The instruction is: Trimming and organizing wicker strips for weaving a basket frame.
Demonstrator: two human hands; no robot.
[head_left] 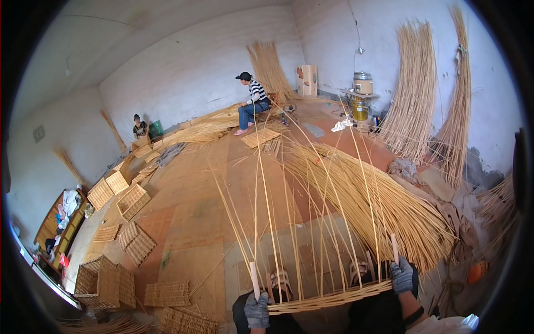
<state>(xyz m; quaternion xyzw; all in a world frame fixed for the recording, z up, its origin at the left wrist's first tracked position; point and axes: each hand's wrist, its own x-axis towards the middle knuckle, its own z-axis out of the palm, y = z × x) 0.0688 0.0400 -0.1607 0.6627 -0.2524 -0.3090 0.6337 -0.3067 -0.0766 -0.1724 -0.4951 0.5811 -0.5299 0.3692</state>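
Across my lap lies a narrow woven wicker strip (329,300), with long upright willow rods (271,222) fanning away from it. My left hand (257,312), in a grey glove, is closed round its left end, beside a pale wooden stick (254,280) that stands up there. At the right end, my gloved right hand (401,276) is closed round the corner, just below a second pale stick (395,248). The fingers' undersides are hidden. My sandalled feet (281,284) show behind the rods.
A big bundle of loose rods (378,206) lies on the right. Finished wicker boxes (95,281) and flat woven panels (168,293) are spread on the left. One person (253,103) sits far ahead, another person (140,127) farther left. Tall rod bundles (411,83) lean on the right wall.
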